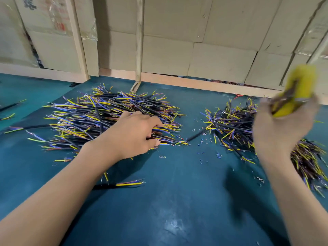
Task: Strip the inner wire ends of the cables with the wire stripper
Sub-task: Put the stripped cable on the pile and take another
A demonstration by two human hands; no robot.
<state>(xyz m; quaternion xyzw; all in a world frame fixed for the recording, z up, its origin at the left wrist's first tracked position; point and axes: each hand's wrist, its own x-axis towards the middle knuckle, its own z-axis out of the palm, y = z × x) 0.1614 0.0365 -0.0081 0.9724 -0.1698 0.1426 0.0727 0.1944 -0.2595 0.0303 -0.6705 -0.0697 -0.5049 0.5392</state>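
Observation:
A big heap of short black cables [99,118] with yellow, blue and purple inner wires lies on the teal mat at centre left. My left hand [131,134] rests on the heap's right edge, fingers curled down into the cables; whether it grips one is hidden. A second heap of cables [230,126] lies at the right. Raised above that heap, my right hand [282,126] grips the yellow-handled wire stripper [294,91], which is blurred by motion.
Small blue and red insulation scraps and ring terminals [200,148] are scattered between the heaps. A single cable [124,184] lies near my left forearm. Cardboard boxes [204,47] and wooden posts [139,41] close off the far edge of the mat [177,201].

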